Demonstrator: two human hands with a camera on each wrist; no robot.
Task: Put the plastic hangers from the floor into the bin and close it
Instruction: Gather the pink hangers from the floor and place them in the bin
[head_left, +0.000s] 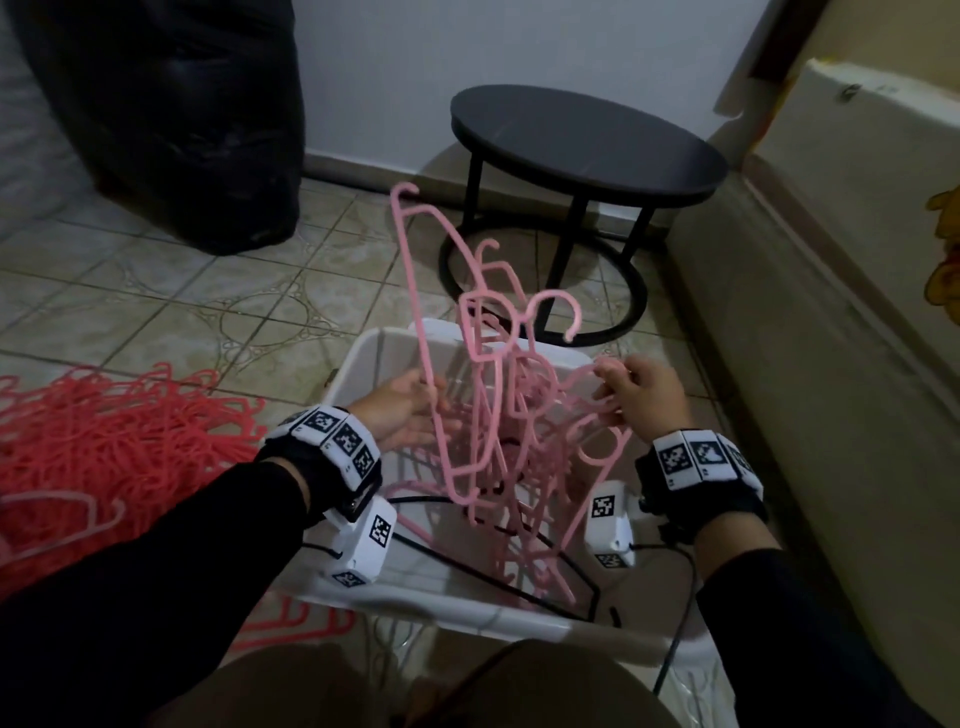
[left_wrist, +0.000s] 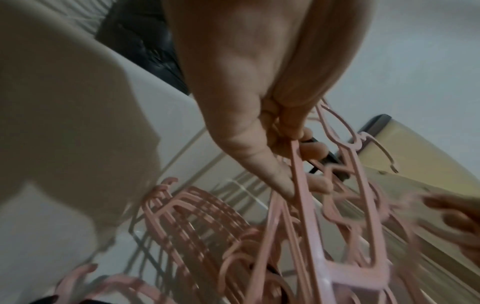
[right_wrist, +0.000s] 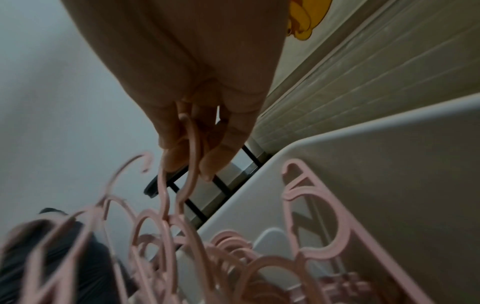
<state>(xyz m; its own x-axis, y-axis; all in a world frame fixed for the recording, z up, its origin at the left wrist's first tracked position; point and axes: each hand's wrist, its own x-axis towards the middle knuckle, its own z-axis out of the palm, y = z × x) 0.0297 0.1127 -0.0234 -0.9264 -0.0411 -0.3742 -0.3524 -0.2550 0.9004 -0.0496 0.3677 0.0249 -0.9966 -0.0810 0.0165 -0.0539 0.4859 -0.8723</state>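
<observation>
A tangled bunch of pale pink hangers (head_left: 498, 415) stands partly inside the clear plastic bin (head_left: 374, 353), with its upper ends sticking up above the rim. My left hand (head_left: 415, 410) pinches one long bar of a pink hanger (left_wrist: 298, 174) at the bin's left side. My right hand (head_left: 631, 389) grips a curved part of a pink hanger (right_wrist: 192, 148) at the bin's right side. More pink hangers (left_wrist: 197, 222) lie in the bin (right_wrist: 337, 144). A heap of red hangers (head_left: 114, 431) lies on the tiled floor to the left.
A black round stool (head_left: 582, 150) stands just beyond the bin. A full black rubbish bag (head_left: 171, 114) sits at the back left. A cream bed or mattress side (head_left: 810, 338) runs along the right. A black cable (head_left: 519, 545) crosses the bin. No lid is in view.
</observation>
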